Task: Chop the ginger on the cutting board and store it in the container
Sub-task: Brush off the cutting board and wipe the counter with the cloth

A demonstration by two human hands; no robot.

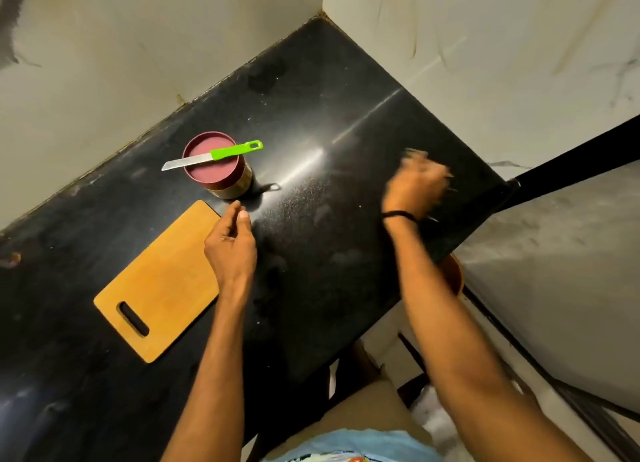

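Ginger not visible; left hand [231,245] loosely curled, empty, beside the bare cutting board [162,281]; right hand [415,184] blurred, grip indeterminate. Knife [211,155] lies across the lidded container [217,165]: lift it off first.

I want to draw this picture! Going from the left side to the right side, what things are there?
Board → container with the knife lying on its lid → left hand → right hand.

I have one view only, from the camera on the person's head, wide-angle, looking steeply down and forward over both forearms. It faces the black countertop [329,184], which runs diagonally to the far wall corner [322,11]. The cutting board [162,281] sits near left; the counter's edge falls away at right.
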